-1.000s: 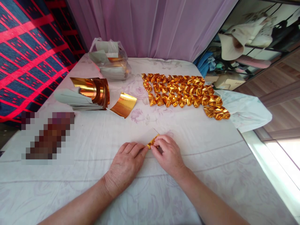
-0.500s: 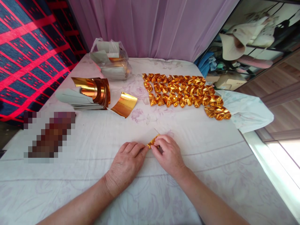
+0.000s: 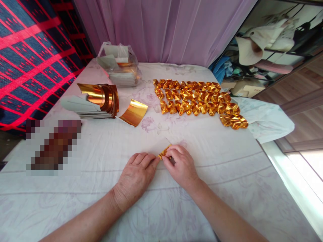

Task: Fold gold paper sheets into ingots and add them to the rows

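Note:
A sheet of gold foil paper, its pale back facing up and its near edge folded over to show gold, lies on the table between my hands. My left hand presses the left end of the fold, fingers together and closed on it. At the fold's right part, my right hand pinches the paper between thumb and fingers. Beyond them a single gold sheet lies gold side up. To its left is a curled stack of the same gold paper. Several folded gold foil pieces stand in rows at the back right.
A clear plastic bag with more paper stands at the back left. A blurred-out object lies on the left. A whitish cloth or bag hangs past the table's right edge, beside shelves with hats. A purple curtain closes the back.

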A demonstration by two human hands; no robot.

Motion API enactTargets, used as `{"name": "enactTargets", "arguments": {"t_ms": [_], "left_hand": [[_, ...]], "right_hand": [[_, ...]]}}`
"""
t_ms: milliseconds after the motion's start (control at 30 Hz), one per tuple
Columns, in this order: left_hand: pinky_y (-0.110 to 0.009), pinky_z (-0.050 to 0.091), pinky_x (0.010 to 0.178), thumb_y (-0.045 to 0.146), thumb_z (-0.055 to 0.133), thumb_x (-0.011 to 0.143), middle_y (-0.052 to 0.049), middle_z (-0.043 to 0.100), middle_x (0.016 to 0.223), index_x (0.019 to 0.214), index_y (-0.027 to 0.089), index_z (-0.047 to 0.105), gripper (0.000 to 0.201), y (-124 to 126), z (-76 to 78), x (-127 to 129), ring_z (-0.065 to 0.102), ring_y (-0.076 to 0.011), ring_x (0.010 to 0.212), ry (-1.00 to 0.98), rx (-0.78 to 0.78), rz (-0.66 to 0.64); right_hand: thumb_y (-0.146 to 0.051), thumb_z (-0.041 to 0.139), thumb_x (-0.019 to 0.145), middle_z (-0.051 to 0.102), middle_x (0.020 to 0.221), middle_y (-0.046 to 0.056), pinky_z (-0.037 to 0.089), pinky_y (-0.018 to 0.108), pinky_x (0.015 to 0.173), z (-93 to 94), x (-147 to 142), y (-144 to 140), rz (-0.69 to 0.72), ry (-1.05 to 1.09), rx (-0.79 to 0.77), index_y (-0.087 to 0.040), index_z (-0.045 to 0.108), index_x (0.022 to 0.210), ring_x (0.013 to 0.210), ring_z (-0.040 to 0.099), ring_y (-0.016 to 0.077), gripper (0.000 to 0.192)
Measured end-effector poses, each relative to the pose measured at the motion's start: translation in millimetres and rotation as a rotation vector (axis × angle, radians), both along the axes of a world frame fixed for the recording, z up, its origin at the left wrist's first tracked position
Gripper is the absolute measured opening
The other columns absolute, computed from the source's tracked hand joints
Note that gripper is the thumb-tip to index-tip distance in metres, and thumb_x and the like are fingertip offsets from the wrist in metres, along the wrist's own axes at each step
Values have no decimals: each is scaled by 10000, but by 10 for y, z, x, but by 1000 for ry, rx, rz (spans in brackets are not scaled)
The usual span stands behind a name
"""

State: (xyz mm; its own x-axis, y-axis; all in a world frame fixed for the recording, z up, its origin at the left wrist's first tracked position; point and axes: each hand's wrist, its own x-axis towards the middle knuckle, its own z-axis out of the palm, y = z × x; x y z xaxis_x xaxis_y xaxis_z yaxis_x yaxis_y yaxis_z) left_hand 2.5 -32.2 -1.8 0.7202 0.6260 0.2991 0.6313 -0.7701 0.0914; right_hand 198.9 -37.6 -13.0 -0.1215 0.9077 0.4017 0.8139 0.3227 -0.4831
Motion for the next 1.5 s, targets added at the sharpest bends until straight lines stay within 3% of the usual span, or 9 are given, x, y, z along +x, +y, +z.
{"name": "enactTargets", "arguments": {"t_ms": [1500], "left_hand": [[-398, 478, 876, 146, 566, 925, -93, 652, 1092, 1222, 155, 624, 303, -7, 9, 9, 581, -236, 998, 22, -18, 18]], "right_hand": [[-140, 608, 841, 648, 860, 46, 503, 352, 806, 8, 3, 7, 5, 42, -70, -220, 567, 760, 846, 626, 201, 121]]}}
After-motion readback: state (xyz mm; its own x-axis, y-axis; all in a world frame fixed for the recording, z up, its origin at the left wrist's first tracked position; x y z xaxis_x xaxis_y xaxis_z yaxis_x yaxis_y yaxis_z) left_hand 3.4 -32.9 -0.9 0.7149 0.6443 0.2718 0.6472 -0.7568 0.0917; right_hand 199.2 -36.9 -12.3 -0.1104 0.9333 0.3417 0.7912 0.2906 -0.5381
